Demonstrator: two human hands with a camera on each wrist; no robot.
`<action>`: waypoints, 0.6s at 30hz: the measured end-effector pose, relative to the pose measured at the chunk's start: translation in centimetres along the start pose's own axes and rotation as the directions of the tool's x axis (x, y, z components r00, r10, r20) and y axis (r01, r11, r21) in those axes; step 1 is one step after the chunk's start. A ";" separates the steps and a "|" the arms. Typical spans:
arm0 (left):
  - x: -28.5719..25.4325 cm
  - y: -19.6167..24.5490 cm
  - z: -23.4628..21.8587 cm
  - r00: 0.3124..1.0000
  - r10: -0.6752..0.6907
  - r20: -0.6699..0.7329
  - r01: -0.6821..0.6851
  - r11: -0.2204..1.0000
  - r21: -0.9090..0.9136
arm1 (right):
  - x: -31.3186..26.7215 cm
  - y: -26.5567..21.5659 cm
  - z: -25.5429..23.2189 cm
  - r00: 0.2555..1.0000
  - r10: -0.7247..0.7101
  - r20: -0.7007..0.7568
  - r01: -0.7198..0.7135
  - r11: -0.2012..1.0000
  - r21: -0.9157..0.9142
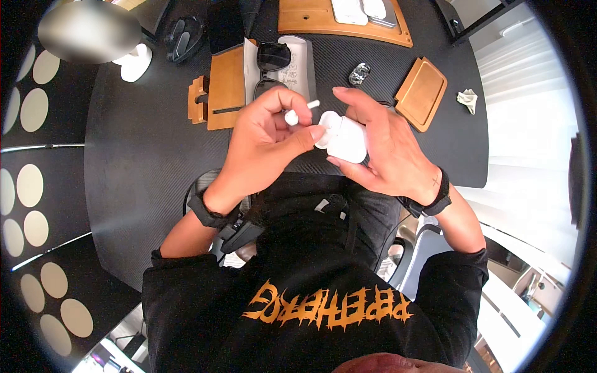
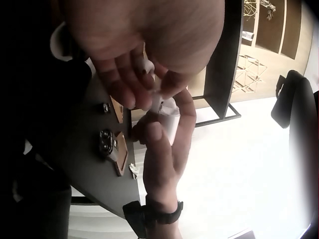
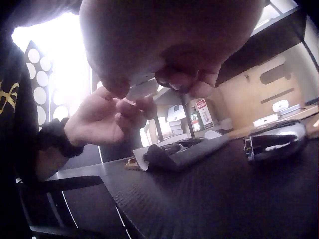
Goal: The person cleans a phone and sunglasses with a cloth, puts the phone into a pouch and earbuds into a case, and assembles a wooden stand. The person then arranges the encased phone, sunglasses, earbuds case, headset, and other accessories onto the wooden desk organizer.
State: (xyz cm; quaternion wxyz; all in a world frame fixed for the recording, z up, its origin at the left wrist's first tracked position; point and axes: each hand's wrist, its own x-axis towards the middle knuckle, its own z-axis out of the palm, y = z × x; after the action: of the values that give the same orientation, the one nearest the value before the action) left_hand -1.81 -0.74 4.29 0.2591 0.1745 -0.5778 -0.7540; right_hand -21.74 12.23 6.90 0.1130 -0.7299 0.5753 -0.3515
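Note:
In the head view a white earbud case (image 1: 348, 142) with its lid (image 1: 328, 122) flipped up is gripped by my right hand (image 1: 401, 149), fingers and thumb around its sides. My left hand (image 1: 258, 140) holds a white earbud (image 1: 291, 117) in its curled fingers, stem pointing up and right. The left thumb tip is right at the case's opening. The left wrist view shows the earbud (image 2: 146, 66) between the left fingers, above the case (image 2: 170, 124). Seen from the right wrist, the right palm hides most of the case.
Beyond the hands lie sunglasses (image 1: 273, 57) on a pale case and a brown leather-like mat (image 1: 225, 81). A small shiny object (image 1: 359, 74) sits near a wooden tray (image 1: 423, 93). Crumpled tissue (image 1: 467, 101) lies at the desk's right; a wooden board (image 1: 298, 22) stands far back.

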 end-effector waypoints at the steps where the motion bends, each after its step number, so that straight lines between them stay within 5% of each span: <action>1: 0.0 0.0 0.2 1.000 0.000 0.000 0.000 1.000 0.000 | 0.0 0.1 0.0 1.000 0.000 0.000 0.000 1.000 0.000; 3: 0.0 0.1 0.6 0.986 0.166 0.026 -0.167 0.960 0.224 | 0.1 0.2 0.0 1.000 0.000 0.028 0.000 1.000 0.010; 6: -0.3 1.0 0.4 0.977 0.174 0.127 -0.211 0.885 0.415 | 0.1 0.3 0.3 0.999 -0.034 0.029 0.034 0.999 0.021; 14: -0.1 0.8 -0.1 0.962 0.250 0.109 -0.267 0.781 0.565 | -0.5 0.6 -0.1 0.999 -0.003 0.053 0.002 1.000 0.006; 18: 0.2 0.6 -0.2 0.973 0.229 0.001 -0.187 0.790 0.583 | -1.3 2.8 -0.7 0.996 -0.008 -0.090 0.000 0.996 -0.094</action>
State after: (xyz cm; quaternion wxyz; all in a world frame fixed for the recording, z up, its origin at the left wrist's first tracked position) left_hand -1.77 -1.16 4.86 0.2948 0.2066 -0.7861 -0.5025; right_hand -24.46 12.73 5.30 0.0516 -0.7189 0.5943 -0.3569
